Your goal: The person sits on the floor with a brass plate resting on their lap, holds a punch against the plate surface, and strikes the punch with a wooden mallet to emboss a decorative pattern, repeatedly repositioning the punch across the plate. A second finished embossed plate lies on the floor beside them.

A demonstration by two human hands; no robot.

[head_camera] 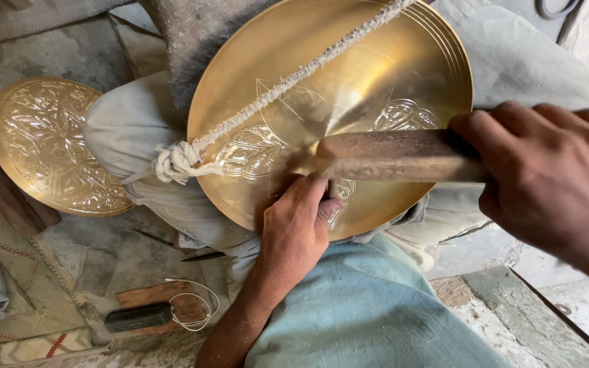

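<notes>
Resting tilted across the person's lap, the brass plate (349, 75) faces up toward the camera, with its lower rim nearest the body and its upper rim running out of the top of the frame. The left hand (294, 232) sits on that lower rim, its grip pinched around a thin tool whose tip I cannot make out clearly, pressed to the engraved leaf pattern near the plate's middle. The right hand (553, 184) comes in from the right edge, its grip clenched around the handle end of a wooden mallet (390, 155). The mallet's long axis runs nearly level, left to right, and its head lies just above the left fingers, so the 2 hands meet over 1 small spot low on the plate. A knotted cord (288, 85) crosses the plate diagonally from its upper right to a knot at the left rim, well apart from the hands. To the left, on the floor, a 2nd, fully embossed brass plate (52, 146) leans near the knee. Lower left lie a dark flat block (138, 317) and a loop of white wire (199, 307), away from the work. Open room lies mostly on the plate's upper half.
</notes>
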